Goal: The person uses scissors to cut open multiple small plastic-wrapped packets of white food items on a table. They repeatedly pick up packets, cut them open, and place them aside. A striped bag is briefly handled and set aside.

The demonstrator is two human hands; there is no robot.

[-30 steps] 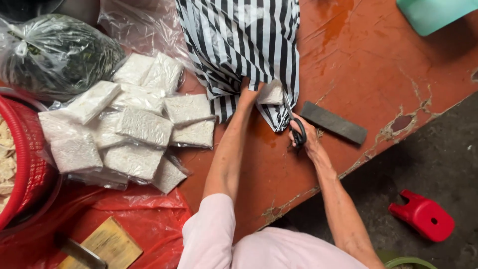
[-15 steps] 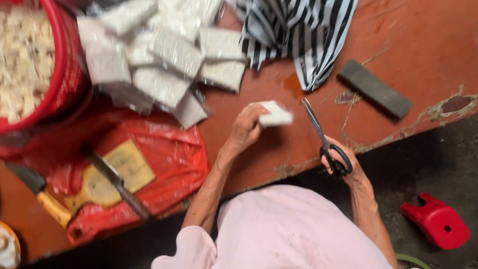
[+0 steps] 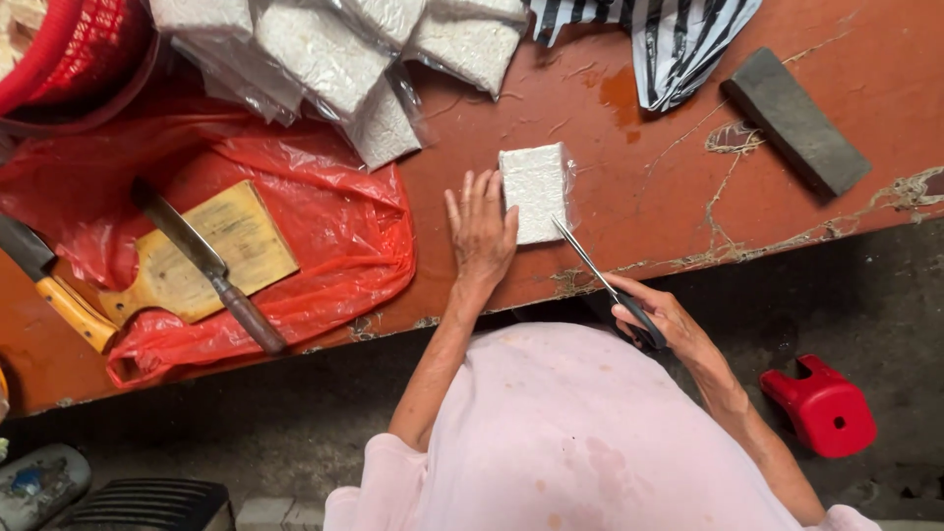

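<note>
**Flat hand on a white block, scissors at its corner**

The left hand [image 3: 481, 231] lies flat on the red-brown table [image 3: 649, 187], fingers straight and together, touching the left edge of the white wrapped block [image 3: 534, 191]. The forearm comes straight from the body. The right hand [image 3: 657, 317] is at the table's edge, fingers closed through the handles of the scissors [image 3: 602, 277], whose tips reach the block's lower right corner.

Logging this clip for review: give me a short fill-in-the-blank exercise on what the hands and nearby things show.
1. The left hand rests beside the white plastic-wrapped block on the reddish-brown ____.
2. The right hand holds black-handled ____, tips at the block.
3. A dark-bladed knife lies across the pale wooden ____ board.

Missing words: table; scissors; cutting
</note>
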